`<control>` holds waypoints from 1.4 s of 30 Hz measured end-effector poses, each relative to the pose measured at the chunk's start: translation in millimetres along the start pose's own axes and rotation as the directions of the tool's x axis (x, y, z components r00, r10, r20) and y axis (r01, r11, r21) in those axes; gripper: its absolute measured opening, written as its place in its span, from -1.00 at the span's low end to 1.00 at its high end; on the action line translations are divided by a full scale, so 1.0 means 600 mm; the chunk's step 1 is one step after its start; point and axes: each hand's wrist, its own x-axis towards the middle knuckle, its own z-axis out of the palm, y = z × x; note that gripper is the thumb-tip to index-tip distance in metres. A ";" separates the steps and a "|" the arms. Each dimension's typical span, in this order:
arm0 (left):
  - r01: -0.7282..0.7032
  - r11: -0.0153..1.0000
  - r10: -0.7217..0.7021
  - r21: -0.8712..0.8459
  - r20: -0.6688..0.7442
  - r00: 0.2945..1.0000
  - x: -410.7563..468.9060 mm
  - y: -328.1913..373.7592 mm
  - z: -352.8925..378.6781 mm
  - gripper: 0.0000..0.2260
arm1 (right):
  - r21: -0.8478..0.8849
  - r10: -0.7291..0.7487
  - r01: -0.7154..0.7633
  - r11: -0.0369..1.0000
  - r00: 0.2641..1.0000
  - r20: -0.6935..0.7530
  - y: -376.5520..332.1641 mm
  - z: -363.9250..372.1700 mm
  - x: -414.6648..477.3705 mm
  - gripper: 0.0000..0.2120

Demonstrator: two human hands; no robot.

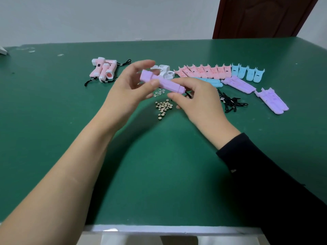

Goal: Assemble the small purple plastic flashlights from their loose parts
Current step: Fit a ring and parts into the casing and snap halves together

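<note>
Purple flashlight body (164, 82), one, clamped in both grips, left hand (127, 92) and right hand (198, 98); three pink flashlights (104, 70) beyond.

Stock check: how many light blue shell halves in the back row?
4 light blue plastic shells, side by side at its right end; more blue pieces lie nearer, partly behind the right hand.
</note>
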 end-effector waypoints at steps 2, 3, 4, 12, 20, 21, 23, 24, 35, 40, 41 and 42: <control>-0.094 0.982 0.091 0.165 0.025 0.996 0.000 -0.002 -0.004 -0.73 | -0.077 -0.048 0.047 0.996 0.999 -0.001 0.002 -0.004 0.000 -0.75; -0.116 0.972 0.111 0.203 0.033 0.993 0.000 -0.003 -0.005 -0.74 | -0.097 -0.063 0.064 0.993 0.998 0.004 0.002 -0.007 0.001 -0.74; -0.128 0.967 0.123 0.222 0.034 0.992 -0.001 -0.003 -0.005 -0.77 | -0.108 -0.074 0.075 0.991 0.997 0.016 0.003 -0.010 0.001 -0.75; -0.145 0.965 0.144 0.219 0.021 0.989 -0.005 0.005 -0.007 -0.79 | -0.136 -0.111 0.128 0.982 0.986 0.126 0.006 -0.021 0.009 -0.82; -0.174 0.981 0.171 0.091 0.034 0.985 -0.008 0.018 -0.003 -0.78 | 0.050 -0.042 0.032 0.998 0.978 0.203 0.009 -0.023 0.011 -0.76; -0.177 0.979 0.175 0.102 0.033 0.984 -0.009 0.017 -0.001 -0.79 | 0.032 -0.041 0.035 0.999 0.977 0.207 0.009 -0.022 0.010 -0.76; -0.178 0.976 0.177 0.128 0.020 0.984 -0.010 0.016 0.002 -0.80 | -0.026 -0.050 0.056 0.998 0.977 0.209 0.009 -0.020 0.009 -0.69; -0.184 0.973 0.184 0.141 0.012 0.983 -0.010 0.015 0.003 -0.80 | -0.070 -0.064 0.080 0.994 0.977 0.203 0.009 -0.019 0.008 -0.63; -0.101 0.995 0.100 0.000 -0.123 0.987 -0.012 0.014 0.029 -0.84 | 0.246 -0.042 -0.015 0.969 0.973 0.226 -0.002 -0.002 0.002 -0.81; 0.068 0.962 -0.097 -0.263 -0.101 0.990 -0.009 0.006 0.038 -0.84 | 0.440 0.110 -0.246 0.863 0.944 0.312 -0.005 0.030 -0.011 -0.84; 0.080 0.964 -0.112 -0.253 -0.116 0.987 -0.010 0.006 0.038 -0.85 | 0.454 0.135 -0.279 0.846 0.936 0.325 -0.005 0.034 -0.013 -0.85; 0.082 0.969 -0.115 -0.235 -0.129 0.985 -0.011 0.006 0.039 -0.85 | 0.453 0.147 -0.293 0.842 0.933 0.329 -0.004 0.036 -0.014 -0.85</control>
